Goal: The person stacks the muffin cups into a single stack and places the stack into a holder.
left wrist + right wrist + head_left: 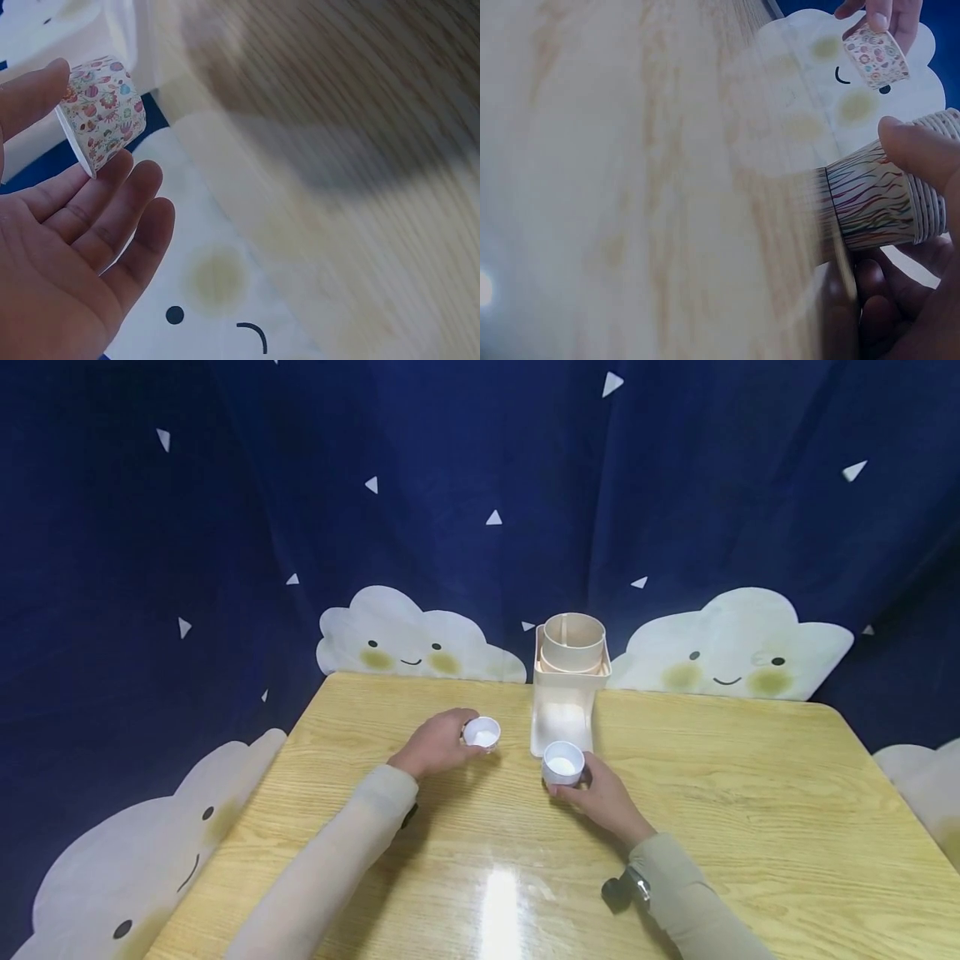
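Note:
In the head view my left hand (438, 745) pinches a small paper cup (482, 732) between thumb and fingers, its white inside facing up. The left wrist view shows a floral print on this paper cup (105, 109), with the thumb on one side and fingertips near its rim. My right hand (609, 799) grips a nested stack of paper cups (562, 763), upright at the table. Coloured wavy lines cover the stack (874, 195) in the right wrist view, where several rims show stacked. The floral cup is left of the stack, apart from it.
Right behind the stack stands a cream plastic holder (562, 722) with a round, open-topped cylinder (573, 647) on it. Both hands work over a wooden table (750, 793) with a bright glare near its front. A dark blue curtain (480, 460) with clouds hangs behind the table.

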Action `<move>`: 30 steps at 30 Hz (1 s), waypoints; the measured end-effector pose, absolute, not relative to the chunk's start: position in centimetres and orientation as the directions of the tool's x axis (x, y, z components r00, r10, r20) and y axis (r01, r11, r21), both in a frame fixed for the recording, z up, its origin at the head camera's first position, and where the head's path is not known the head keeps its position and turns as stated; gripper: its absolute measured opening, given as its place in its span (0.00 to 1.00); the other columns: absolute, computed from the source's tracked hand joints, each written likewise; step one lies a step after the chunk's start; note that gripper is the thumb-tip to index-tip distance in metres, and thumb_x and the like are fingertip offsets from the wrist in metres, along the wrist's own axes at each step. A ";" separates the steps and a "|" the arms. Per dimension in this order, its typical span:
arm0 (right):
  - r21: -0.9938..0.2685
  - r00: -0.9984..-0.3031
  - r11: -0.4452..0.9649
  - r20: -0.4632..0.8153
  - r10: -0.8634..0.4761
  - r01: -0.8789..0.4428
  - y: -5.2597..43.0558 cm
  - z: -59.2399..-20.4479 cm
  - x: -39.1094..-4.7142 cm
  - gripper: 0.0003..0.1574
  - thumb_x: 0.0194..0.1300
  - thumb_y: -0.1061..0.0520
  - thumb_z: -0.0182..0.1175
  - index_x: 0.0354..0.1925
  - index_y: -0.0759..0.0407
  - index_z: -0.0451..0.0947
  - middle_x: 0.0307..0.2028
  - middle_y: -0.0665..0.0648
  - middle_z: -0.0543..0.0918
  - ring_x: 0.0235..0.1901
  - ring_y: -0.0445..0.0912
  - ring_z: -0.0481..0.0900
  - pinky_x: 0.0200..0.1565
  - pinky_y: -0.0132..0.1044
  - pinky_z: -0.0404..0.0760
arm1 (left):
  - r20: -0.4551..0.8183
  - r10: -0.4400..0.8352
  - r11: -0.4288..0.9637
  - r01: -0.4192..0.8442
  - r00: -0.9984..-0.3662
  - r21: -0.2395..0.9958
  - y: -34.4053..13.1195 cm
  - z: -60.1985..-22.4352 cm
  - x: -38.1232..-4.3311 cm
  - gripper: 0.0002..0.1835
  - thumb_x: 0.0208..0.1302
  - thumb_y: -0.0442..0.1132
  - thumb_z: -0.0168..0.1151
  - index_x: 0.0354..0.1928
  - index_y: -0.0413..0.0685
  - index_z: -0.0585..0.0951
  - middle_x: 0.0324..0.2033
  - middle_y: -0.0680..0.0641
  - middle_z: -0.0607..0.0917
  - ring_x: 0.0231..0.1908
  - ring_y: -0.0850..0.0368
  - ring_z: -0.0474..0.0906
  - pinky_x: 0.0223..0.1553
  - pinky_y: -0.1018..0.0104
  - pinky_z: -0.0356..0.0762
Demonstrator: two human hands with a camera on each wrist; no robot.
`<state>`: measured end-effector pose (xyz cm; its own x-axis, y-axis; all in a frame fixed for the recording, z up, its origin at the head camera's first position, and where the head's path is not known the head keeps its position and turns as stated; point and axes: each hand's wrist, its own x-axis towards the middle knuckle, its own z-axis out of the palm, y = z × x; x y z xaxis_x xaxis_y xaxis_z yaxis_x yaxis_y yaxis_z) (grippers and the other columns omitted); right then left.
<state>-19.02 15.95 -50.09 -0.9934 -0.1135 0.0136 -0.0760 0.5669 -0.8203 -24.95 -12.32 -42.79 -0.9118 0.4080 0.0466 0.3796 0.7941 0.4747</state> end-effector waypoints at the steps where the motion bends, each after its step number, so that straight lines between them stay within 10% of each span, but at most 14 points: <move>1: -0.819 -0.993 0.568 0.014 -0.114 -0.077 16.0 -50.1 -19.0 0.43 0.53 0.49 0.74 0.62 0.64 0.70 0.59 0.67 0.80 0.61 0.62 0.76 0.65 0.60 0.71 | 0.051 0.414 0.790 0.387 -0.909 0.476 -12.2 -42.7 -24.9 0.26 0.56 0.51 0.73 0.53 0.48 0.80 0.44 0.51 0.85 0.40 0.57 0.77 0.42 0.63 0.76; 30: -0.805 -0.994 0.590 -0.006 -0.109 -0.060 16.1 -50.0 -19.0 0.44 0.54 0.47 0.74 0.62 0.65 0.69 0.59 0.67 0.80 0.60 0.61 0.76 0.64 0.61 0.71 | 0.083 0.544 0.725 0.517 -0.835 0.456 -8.5 -40.5 -23.5 0.22 0.56 0.47 0.73 0.51 0.49 0.81 0.39 0.53 0.84 0.38 0.57 0.79 0.41 0.65 0.76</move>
<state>-19.03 16.09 -50.02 -0.9940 -0.1088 -0.0060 -0.0597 0.5900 -0.8052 -23.54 -8.54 -40.46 -0.8353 0.5435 0.0833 0.5169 0.7246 0.4558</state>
